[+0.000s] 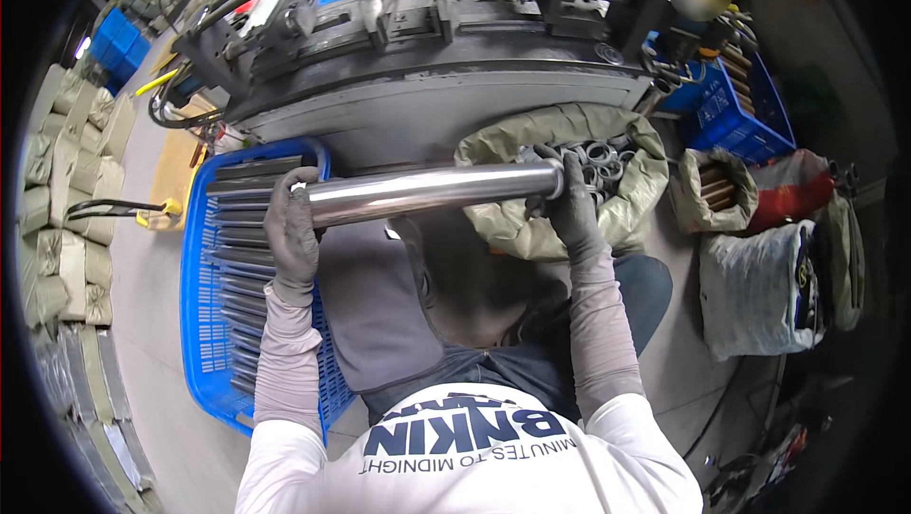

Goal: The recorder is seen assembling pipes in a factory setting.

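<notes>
A shiny metal tube (pixel 432 190) lies level across my lap's far side, held at both ends. My left hand (pixel 292 232), in a grey glove, is closed round its left end. At the other end my right hand (pixel 575 207), gloved too, grips the tube where a ring-like collar (pixel 551 178) sits. Whether the collar is separate from the tube I cannot tell. Just beyond my right hand an open sack (pixel 503 226) holds many metal rings (pixel 600 161). Beside my left arm stands a blue plastic basket (pixel 197 305) with several dark tubes (pixel 249 258) stacked in it.
A metal machine bench (pixel 427 87) runs along the far side. At the right are a blue crate (pixel 750 130) with brown tubes, a small sack (pixel 697 210) and a white woven bundle (pixel 759 291). Wrapped packages (pixel 66 258) pile up at the left. A grey cloth (pixel 375 305) covers my left leg.
</notes>
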The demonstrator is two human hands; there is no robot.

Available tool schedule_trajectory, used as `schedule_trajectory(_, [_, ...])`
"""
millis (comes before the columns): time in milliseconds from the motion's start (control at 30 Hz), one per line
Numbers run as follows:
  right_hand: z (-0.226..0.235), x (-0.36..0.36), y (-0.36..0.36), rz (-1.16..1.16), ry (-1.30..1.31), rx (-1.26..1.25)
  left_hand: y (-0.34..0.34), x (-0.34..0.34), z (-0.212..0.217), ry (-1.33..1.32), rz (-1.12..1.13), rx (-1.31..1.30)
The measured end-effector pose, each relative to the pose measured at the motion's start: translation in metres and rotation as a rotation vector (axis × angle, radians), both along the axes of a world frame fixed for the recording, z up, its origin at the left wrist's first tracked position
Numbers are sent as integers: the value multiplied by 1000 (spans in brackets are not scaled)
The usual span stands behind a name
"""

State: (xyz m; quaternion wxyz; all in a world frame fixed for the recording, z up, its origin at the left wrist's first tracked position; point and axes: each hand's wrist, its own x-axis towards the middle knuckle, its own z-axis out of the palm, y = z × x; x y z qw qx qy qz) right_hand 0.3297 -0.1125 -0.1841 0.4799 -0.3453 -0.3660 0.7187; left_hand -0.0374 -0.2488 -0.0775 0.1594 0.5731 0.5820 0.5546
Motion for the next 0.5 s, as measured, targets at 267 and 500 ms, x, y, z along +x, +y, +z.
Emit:
schedule_trajectory(267, [5,5,-5,-210,-467,272,11,-2,-13,-71,61,-72])
schedule_trajectory(500, [27,5,-13,-231,-441,216,28,-4,-20,-19,116,16])
